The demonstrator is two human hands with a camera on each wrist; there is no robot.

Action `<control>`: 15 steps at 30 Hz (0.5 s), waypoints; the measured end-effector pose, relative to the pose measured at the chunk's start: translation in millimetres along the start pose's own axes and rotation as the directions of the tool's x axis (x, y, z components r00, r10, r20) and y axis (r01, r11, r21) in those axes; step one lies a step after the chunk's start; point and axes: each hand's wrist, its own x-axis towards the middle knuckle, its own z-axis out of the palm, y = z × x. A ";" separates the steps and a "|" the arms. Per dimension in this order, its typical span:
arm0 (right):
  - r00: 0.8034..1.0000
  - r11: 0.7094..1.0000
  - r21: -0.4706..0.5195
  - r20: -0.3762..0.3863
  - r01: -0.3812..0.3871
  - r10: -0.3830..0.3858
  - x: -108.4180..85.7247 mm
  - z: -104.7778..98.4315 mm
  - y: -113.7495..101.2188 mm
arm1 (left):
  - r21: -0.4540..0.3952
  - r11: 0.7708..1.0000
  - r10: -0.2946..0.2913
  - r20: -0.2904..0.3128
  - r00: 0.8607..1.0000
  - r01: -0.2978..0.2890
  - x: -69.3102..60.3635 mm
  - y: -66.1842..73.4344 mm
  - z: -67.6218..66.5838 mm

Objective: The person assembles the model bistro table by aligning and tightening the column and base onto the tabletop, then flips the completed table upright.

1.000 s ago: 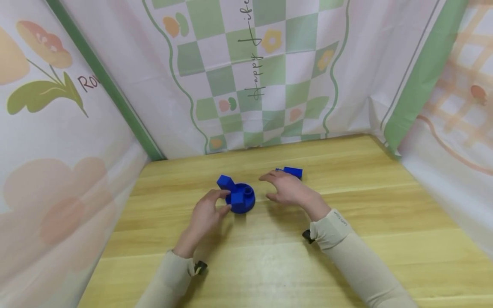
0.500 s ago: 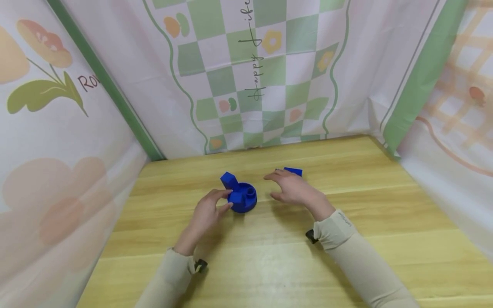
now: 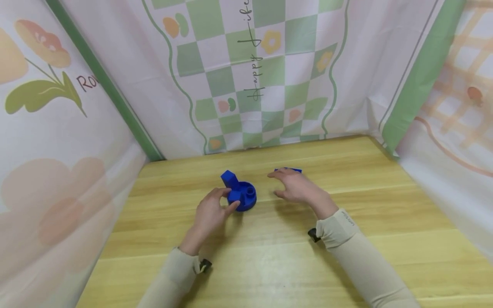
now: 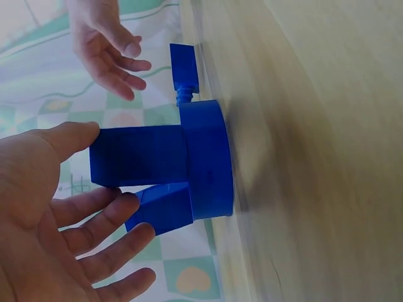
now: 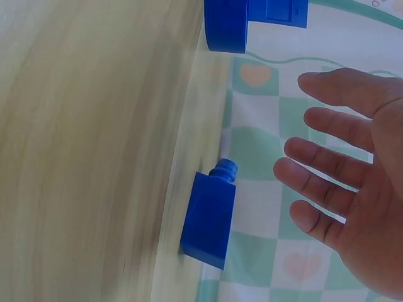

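A round blue base (image 3: 249,204) with a raised ring inside stands on the table, two blue blocks rising from it. My left hand (image 3: 208,217) pinches the nearer block (image 4: 138,156) between thumb and fingers; the other block (image 3: 230,179) slants up and outward behind it. To the right, my right hand (image 3: 302,190) hovers with relaxed, spread fingers, holding nothing. Beyond that hand lies a loose blue block (image 3: 294,170), mostly hidden by it in the head view. In the right wrist view this loose block (image 5: 210,220) shows a ridged round neck (image 5: 224,171) at one end.
The wooden table (image 3: 262,261) ends at a patterned curtain (image 3: 254,119) behind the blue pieces. Printed cloth also hangs along the left and right sides. Dark wrist-worn devices show below both cuffs.
The base has shifted slightly right, and the rear block stands more upright than a second ago. My left thumb has moved right along the near block. My right hand has drifted right, covering more of the loose block.
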 end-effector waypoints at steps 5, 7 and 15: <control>1.000 1.000 -0.008 -0.003 0.017 -0.017 -0.3 -0.8 2.4 | 0.027 1.000 0.013 -0.023 1.000 -0.013 -1.7 0.8 -1.0; 1.000 1.000 -0.011 -0.007 0.024 -0.024 -1.0 -1.5 3.5 | 0.027 1.000 0.003 -0.029 1.000 -0.002 -2.3 0.8 -1.1; 0.999 1.000 -0.018 -0.025 0.019 -0.020 -1.0 -3.2 9.4 | 0.036 0.999 0.037 -0.062 0.997 -0.035 -1.6 -0.7 -0.5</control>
